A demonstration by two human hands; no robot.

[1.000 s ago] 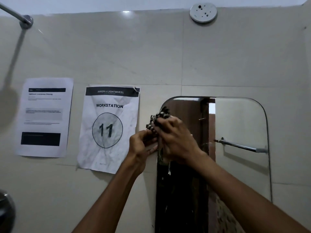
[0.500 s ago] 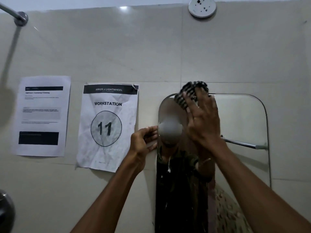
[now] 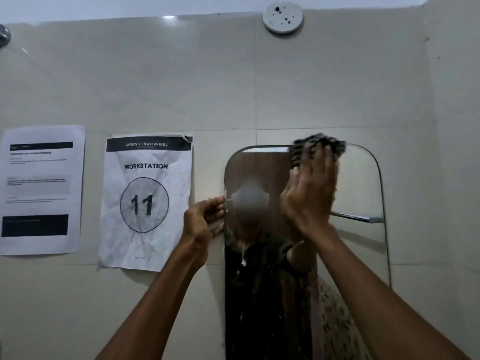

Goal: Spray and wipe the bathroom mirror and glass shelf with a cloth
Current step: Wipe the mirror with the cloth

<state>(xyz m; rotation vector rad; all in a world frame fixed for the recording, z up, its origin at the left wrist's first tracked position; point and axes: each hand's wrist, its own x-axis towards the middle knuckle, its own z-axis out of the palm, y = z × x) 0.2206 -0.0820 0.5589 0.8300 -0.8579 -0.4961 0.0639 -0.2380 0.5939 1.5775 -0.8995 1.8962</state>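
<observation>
A rounded-corner mirror (image 3: 361, 183) hangs on the tiled wall at centre right. My right hand (image 3: 310, 198) presses a black-and-white checked cloth (image 3: 315, 146) flat against the mirror's top edge, fingers spread over it. My left hand (image 3: 204, 219) grips the mirror's left edge at mid height, fingers curled around the rim. The mirror reflects a person's torso and a metal rail (image 3: 355, 217). No spray bottle or glass shelf is in view.
Two paper sheets are taped to the wall left of the mirror: a "WORKSTATION 11" sheet (image 3: 145, 201) and a text sheet (image 3: 41, 189). A round white fixture (image 3: 282, 17) sits high on the wall. A metal fitting (image 3: 4, 35) shows at the upper left.
My right hand has swept the cloth from the mirror's upper left corner up and rightward along the top edge. My left hand has stayed on the mirror's left rim.
</observation>
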